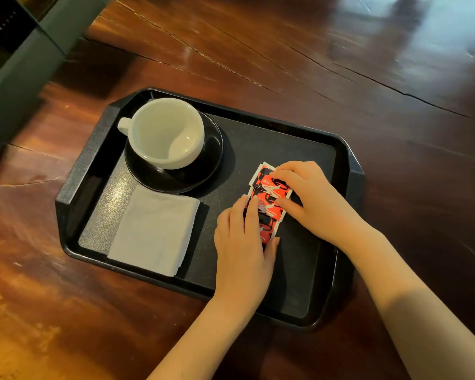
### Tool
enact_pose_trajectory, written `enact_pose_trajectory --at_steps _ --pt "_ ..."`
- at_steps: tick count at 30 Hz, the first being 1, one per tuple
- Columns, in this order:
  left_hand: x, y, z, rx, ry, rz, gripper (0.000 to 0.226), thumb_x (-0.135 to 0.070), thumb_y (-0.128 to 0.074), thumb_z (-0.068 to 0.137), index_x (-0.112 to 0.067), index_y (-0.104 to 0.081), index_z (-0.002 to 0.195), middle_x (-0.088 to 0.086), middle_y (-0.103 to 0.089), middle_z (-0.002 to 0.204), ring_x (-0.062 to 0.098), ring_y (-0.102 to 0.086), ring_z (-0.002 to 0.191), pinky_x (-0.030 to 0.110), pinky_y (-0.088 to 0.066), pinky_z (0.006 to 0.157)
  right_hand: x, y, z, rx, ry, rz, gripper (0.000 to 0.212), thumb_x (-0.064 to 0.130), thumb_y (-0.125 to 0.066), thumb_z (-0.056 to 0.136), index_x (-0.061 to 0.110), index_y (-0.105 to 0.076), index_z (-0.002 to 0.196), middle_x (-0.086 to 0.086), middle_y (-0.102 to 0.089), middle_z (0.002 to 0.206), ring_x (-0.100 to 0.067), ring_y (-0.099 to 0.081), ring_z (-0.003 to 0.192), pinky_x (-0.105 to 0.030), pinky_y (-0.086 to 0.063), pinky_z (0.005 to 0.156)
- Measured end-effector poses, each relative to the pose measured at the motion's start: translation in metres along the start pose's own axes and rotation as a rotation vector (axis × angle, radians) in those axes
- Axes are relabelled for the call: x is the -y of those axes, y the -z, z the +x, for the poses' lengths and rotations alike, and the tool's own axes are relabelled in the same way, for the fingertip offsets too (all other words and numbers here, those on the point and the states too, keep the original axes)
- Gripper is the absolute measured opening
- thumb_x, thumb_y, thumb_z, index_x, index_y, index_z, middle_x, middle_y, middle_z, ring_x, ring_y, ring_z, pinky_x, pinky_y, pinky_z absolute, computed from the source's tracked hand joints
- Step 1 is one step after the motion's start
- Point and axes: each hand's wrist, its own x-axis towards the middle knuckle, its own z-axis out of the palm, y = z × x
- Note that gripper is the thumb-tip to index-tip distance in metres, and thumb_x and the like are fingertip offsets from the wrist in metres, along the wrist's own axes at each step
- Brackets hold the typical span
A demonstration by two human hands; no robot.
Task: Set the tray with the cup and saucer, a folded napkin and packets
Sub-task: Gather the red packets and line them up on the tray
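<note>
**Packets may slide out of line**

The left hand (244,242) pinches the near end of the overlapping packets (269,196), and the right hand (313,198) curls its fingers over the far end. A sideways drag on release would likely fan them apart. The tray (74,187) holds the folded napkin (154,231), the empty cup (165,133) on its saucer (211,160), then the packets right of centre.

The left half of the tray (285,138) is taken up by the cup (165,133) on its saucer (203,171) at the far corner and the napkin (154,231) just nearer. The middle right is blocked by the left hand (244,242) and right hand (313,198), which hold the packets (269,193). Bare tray floor is left along the far right and in the near right corner. Open surface (340,64) is seen beyond; a dark cabinet (19,64) stands far left.
</note>
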Motion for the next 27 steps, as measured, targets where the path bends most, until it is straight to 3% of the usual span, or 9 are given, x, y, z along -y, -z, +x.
enact_pose_trajectory --at_steps 5,11,17,21,24,27 --pt "0.001 0.0 0.0 0.018 0.01 -0.021 0.068 -0.03 -0.073 0.077 -0.015 -0.043 0.136 0.003 -0.045 0.138 0.012 -0.028 0.124 0.026 -0.023 0.1 -0.001 -0.001 -0.002 -0.009 -0.014 0.016 0.046 0.026 -0.058 0.088 0.019 -0.047 0.133 0.001 -0.045 0.139 -0.016 -0.033 0.13 -0.027 -0.028 0.106" --pt "-0.001 0.003 0.0 0.028 0.005 -0.037 0.069 -0.028 -0.072 0.078 -0.013 -0.041 0.138 0.005 -0.044 0.14 0.021 -0.037 0.129 0.027 -0.022 0.102 -0.003 0.001 -0.001 0.018 -0.009 0.042 0.047 0.024 -0.059 0.088 0.02 -0.046 0.133 0.001 -0.044 0.14 -0.015 -0.031 0.132 -0.026 -0.025 0.107" --pt "-0.003 0.007 -0.005 0.043 0.0 -0.084 0.074 -0.028 -0.072 0.079 -0.015 -0.034 0.142 0.007 -0.036 0.147 0.023 -0.029 0.136 0.031 -0.02 0.106 0.002 0.001 -0.007 -0.015 -0.07 0.075 0.052 0.022 -0.059 0.088 0.02 -0.041 0.137 0.001 -0.038 0.146 -0.017 -0.025 0.137 -0.029 -0.022 0.111" --pt "0.0 0.015 -0.007 0.084 0.025 -0.267 0.078 -0.022 -0.063 0.086 -0.019 -0.016 0.148 0.001 -0.021 0.154 0.011 -0.013 0.139 0.016 -0.011 0.107 0.007 -0.006 -0.021 -0.226 -0.208 0.135 0.046 0.016 -0.058 0.088 0.018 -0.045 0.132 -0.002 -0.045 0.134 -0.015 -0.039 0.125 -0.023 -0.034 0.096" --pt "0.001 0.015 -0.006 0.081 0.028 -0.316 0.076 -0.018 -0.062 0.087 -0.018 -0.016 0.148 -0.001 -0.029 0.148 0.001 -0.015 0.132 -0.002 -0.015 0.093 0.013 -0.017 -0.027 -0.278 -0.304 0.202 0.043 0.014 -0.059 0.088 0.017 -0.048 0.129 -0.002 -0.047 0.126 -0.014 -0.048 0.115 -0.02 -0.04 0.087" --pt "0.0 0.014 -0.006 0.074 0.03 -0.332 0.074 -0.015 -0.063 0.086 -0.017 -0.02 0.146 -0.001 -0.036 0.142 -0.009 -0.015 0.119 0.008 -0.021 0.093 0.018 -0.024 -0.026 -0.274 -0.321 0.262 0.043 0.013 -0.06 0.087 0.017 -0.048 0.129 -0.002 -0.046 0.127 -0.015 -0.047 0.116 -0.024 -0.042 0.093"
